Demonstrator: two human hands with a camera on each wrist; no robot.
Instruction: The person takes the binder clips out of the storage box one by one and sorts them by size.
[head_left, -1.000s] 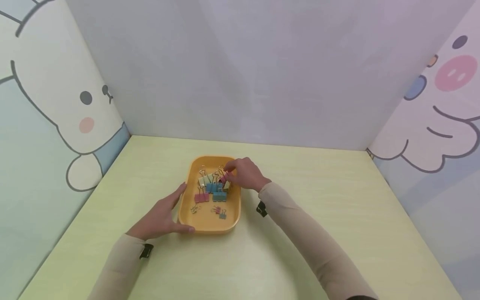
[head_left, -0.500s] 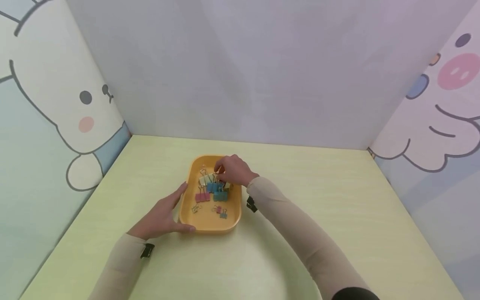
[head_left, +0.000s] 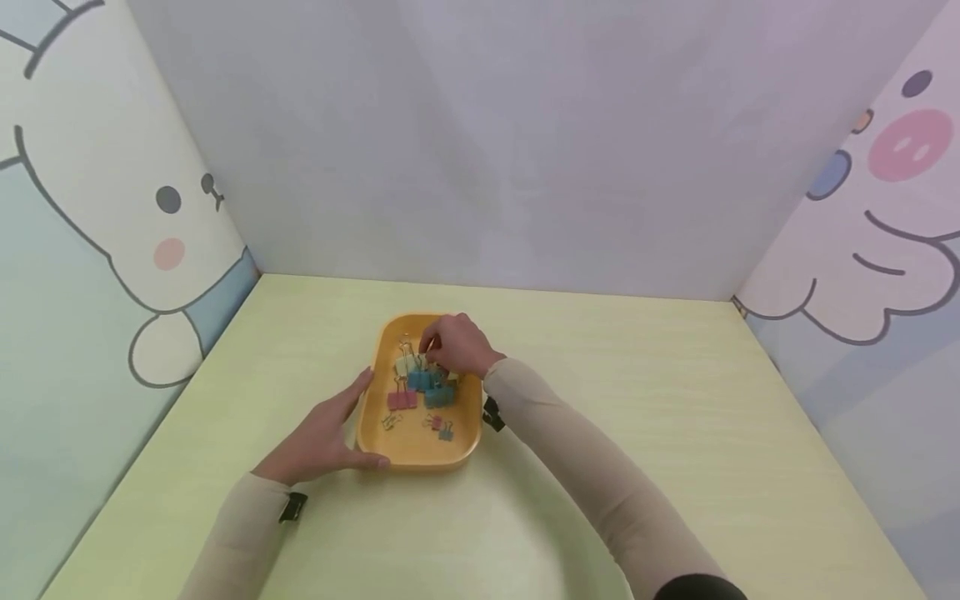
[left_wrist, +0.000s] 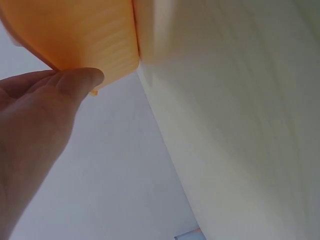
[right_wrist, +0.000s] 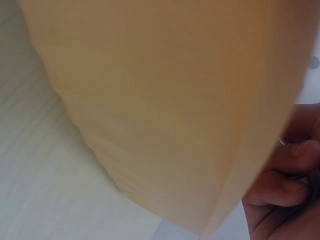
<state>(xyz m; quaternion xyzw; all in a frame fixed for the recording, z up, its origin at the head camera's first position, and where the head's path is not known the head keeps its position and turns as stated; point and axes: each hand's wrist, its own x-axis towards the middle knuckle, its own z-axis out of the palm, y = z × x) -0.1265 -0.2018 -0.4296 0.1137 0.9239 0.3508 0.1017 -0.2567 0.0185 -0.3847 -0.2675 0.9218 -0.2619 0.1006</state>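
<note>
Left hand (head_left: 318, 437), fingers apart, touches tray (head_left: 412, 452); right hand (head_left: 459, 344) arched over clips (head_left: 439, 397) (fingers' hold unclear)

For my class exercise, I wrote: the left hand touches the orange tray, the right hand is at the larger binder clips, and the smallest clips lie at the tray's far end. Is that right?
Not quite: the head view shows the smallest clips at the near end of the orange tray, not the far one. The left hand and right hand are as you say.
</note>
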